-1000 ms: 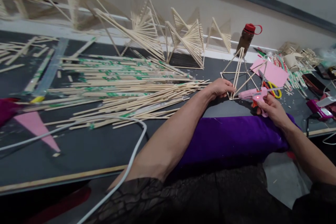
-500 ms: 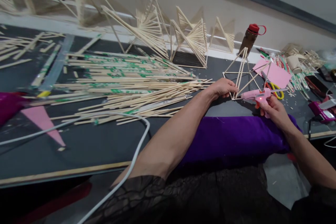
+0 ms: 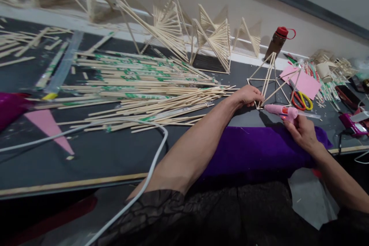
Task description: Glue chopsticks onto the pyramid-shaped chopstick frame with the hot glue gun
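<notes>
From my end, the left hand has its fingertips pinched on the near bottom corner of a stick frame, while the right hand is wrapped around a pink glue gun. The two hands are apart. The frame stands on the right-hand half of the tabletop, behind the purple cloth at the front edge. The gun's nozzle points at the held corner; I cannot tell whether they touch.

I judge the frame very light and stiff along each stick, but fragile at its joints, so I would grip a stick low, close to a corner, and squeeze gently. The gun looks a little heavier, hard and smooth; its handle is the place to hold, clear of the probably hot nozzle.

Counting, I get one frame in hand, one glue gun, one bottle near the back edge, one pair of scissors, and two pieces of pink paper, one right of the frame, one toward the left end. The loose sticks are too many and overlapped to count.
</notes>
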`<state>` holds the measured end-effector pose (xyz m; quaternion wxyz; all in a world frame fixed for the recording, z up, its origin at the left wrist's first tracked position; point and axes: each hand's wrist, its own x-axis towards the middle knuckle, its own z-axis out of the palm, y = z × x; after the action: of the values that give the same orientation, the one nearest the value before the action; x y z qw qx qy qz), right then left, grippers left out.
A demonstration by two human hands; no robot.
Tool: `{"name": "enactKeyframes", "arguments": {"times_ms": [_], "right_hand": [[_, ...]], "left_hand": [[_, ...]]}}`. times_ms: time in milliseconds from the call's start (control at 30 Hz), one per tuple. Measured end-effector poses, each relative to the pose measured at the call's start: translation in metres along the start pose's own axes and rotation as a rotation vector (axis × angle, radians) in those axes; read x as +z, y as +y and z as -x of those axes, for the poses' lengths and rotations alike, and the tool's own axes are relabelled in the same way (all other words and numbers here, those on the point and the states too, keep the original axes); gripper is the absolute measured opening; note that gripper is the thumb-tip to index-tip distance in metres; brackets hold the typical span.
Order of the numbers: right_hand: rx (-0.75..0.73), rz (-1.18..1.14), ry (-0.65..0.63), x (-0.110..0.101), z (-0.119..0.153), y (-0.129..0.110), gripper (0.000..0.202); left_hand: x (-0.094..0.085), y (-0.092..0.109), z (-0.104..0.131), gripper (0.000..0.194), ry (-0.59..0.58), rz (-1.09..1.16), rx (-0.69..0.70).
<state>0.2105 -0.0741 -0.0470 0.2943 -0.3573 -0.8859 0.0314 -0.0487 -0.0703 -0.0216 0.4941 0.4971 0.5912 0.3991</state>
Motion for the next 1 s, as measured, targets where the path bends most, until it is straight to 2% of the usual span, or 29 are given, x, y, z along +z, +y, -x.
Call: {"name": "enactKeyframes", "arguments": {"times_ms": [167, 300, 467, 1000], "right_hand": [[-0.161, 0.114, 0.034, 0.003, 0.002, -0.001, 0.028], [-0.287, 0.208, -0.019, 0.002, 0.005, -0.005, 0.029], [-0.329, 0.321, -0.064, 0.002, 0.006, -0.010, 0.031], [-0.529, 0.427, 0.012, -0.002, 0.005, -0.023, 0.031]], "left_hand": [[0.000, -0.001, 0.000, 0.024, -0.007, -0.011, 0.017], [0.000, 0.000, 0.001, 0.025, -0.017, 0.004, 0.021], [0.001, 0.001, 0.003, 0.026, -0.007, -0.013, 0.023], [0.001, -0.001, 0.002, 0.030, -0.015, -0.004, 0.020]]}}
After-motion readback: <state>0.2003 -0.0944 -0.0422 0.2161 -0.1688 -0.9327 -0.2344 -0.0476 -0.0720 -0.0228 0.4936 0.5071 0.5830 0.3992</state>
